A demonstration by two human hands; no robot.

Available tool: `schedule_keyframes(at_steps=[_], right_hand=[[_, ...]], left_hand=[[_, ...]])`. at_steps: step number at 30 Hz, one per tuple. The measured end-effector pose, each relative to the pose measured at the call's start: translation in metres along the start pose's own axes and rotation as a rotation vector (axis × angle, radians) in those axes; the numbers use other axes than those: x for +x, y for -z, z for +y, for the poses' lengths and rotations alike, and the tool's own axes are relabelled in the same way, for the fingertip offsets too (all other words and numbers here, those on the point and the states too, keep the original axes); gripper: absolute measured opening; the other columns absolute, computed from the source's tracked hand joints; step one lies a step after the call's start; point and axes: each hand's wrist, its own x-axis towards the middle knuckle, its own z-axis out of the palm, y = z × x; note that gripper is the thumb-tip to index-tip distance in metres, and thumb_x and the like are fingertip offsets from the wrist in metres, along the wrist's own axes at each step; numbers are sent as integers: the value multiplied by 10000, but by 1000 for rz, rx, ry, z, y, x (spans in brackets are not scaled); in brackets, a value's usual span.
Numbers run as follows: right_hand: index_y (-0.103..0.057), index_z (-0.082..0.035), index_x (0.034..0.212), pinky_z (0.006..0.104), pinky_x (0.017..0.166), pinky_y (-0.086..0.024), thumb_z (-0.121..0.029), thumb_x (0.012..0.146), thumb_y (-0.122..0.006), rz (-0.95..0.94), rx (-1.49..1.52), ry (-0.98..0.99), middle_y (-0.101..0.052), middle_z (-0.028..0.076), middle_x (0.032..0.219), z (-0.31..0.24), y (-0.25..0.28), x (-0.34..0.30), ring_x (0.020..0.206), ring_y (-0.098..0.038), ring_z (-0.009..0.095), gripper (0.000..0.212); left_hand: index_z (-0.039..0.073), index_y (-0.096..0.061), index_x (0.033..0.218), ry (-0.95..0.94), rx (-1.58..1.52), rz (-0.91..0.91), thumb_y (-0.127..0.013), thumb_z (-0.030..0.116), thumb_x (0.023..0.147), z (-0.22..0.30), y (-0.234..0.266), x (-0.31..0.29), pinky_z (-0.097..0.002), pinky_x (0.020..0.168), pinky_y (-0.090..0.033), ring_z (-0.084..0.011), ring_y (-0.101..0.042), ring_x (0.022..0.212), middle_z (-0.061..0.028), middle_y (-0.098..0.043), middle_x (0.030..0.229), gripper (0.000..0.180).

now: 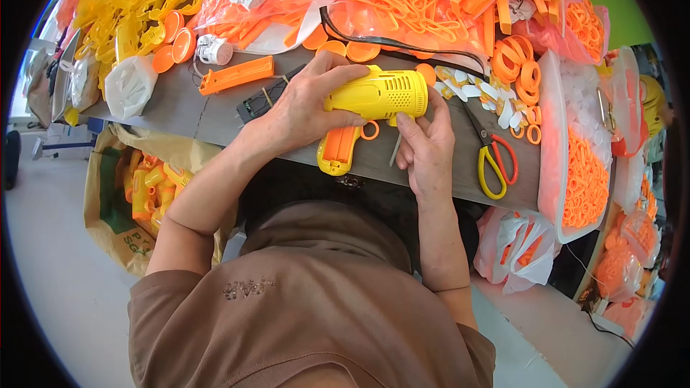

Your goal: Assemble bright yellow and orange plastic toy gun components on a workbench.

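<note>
A yellow toy gun shell (381,93) with an orange handle panel and an orange trigger ring is held over the table's near edge. My left hand (313,93) is closed round its rear, fingers over the top and thumb along the side. At the vented front end, my right hand (429,144) grips the shell with thumb and fingers. A thin grey stick (396,149) shows beside the right fingers; I cannot tell whether they hold it. Scissors (494,162) with one yellow and one red handle lie right of that hand.
An orange strip (237,75), a white motor unit (214,49) and orange discs lie behind my left hand. Piled orange and yellow parts fill the far side. A clear bin (552,151) of small orange rings stands right. A paper bag (108,201) of toy shells sits lower left.
</note>
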Motion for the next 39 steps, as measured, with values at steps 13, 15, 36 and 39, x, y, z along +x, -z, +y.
schedule_keyframes(at_steps=[13, 15, 36, 39], right_hand=[[-194, -16, 1410, 191, 522, -444, 94, 789, -591, -155, -38, 358, -580, 138, 1061, -26, -11, -47, 683, -571, 98, 745], [-192, -6, 1425, 186, 495, -427, 59, 773, -606, -103, -88, 401, -600, 157, 1086, -32, -19, -61, 602, -553, 91, 775], [-432, 31, 1204, 325, 774, -484, -336, 561, -895, -506, -602, 728, -550, 167, 1042, -52, -13, -40, 904, -586, 252, 874], [-447, 24, 1171, 321, 746, -484, -267, 604, -859, -495, -534, 817, -547, 168, 1027, -45, -15, -40, 856, -579, 250, 759]], left_hand=[[-14, -410, 1309, 306, -566, -218, -900, 331, 536, 36, 48, -10, -305, 919, -418, -168, -513, 1070, -100, -524, 1185, 978], [-30, -533, 1176, 184, -379, -279, -886, 303, 486, 36, 50, -13, -298, 823, -471, -142, -599, 903, -77, -631, 1025, 843], [-22, -535, 991, -318, 123, 67, -720, 123, 497, 64, 45, -44, -348, 502, -446, -280, -550, 594, -101, -517, 752, 547], [-21, -536, 984, -332, 95, 61, -707, 114, 487, 64, 46, -43, -355, 486, -436, -281, -542, 584, -100, -504, 752, 543]])
